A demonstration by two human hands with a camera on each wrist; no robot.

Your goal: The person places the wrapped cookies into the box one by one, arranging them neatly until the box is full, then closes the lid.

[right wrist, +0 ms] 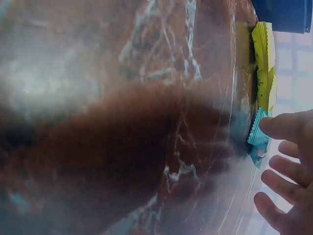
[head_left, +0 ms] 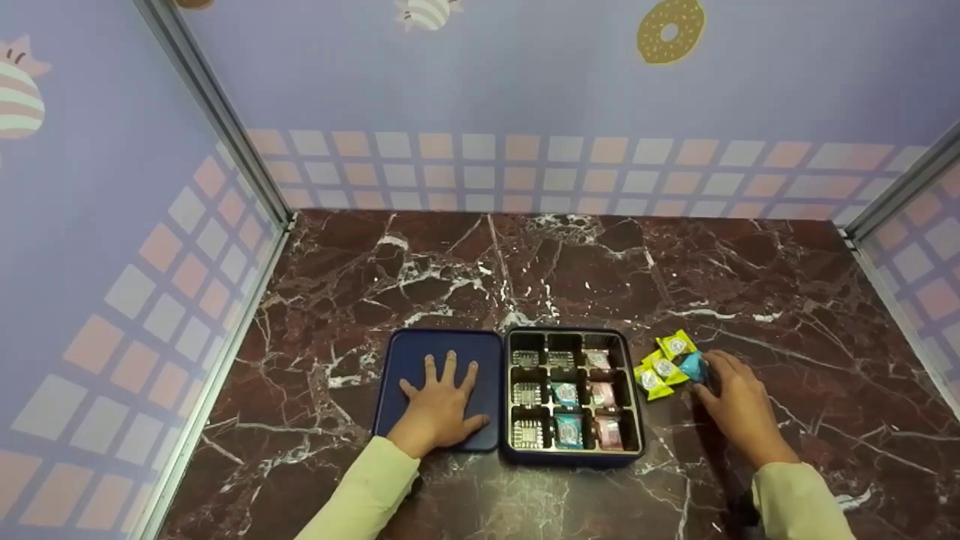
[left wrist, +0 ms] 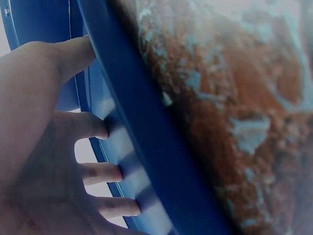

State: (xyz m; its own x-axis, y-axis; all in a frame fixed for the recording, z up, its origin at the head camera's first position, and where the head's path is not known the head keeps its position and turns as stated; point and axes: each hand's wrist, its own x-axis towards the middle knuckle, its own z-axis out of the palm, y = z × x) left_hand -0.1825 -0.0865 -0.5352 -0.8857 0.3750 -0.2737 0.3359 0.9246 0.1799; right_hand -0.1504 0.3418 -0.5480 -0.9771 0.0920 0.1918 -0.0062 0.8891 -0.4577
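Right hand [head_left: 739, 405]: my thumb touches the blue candy [head_left: 691, 367], right of frame; pinched or not, cannot tell.
Left hand [head_left: 436, 410]: spread flat on navy lid [head_left: 409, 351].
Pinch: best by its crimped end, sparing the yellow candies [head_left: 665, 369].
Wrapper print: round emblems, illegible.

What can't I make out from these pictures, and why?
Middle of the blue lid: head view, hidden under the left hand.
Whether the right hand grips the blue packet: head view, hand covers part of it.
Print on the yellow packets: head view, too small.
Rest of the box: right wrist view, cut off by the edge.
Tabletop detail: left wrist view, blurred.
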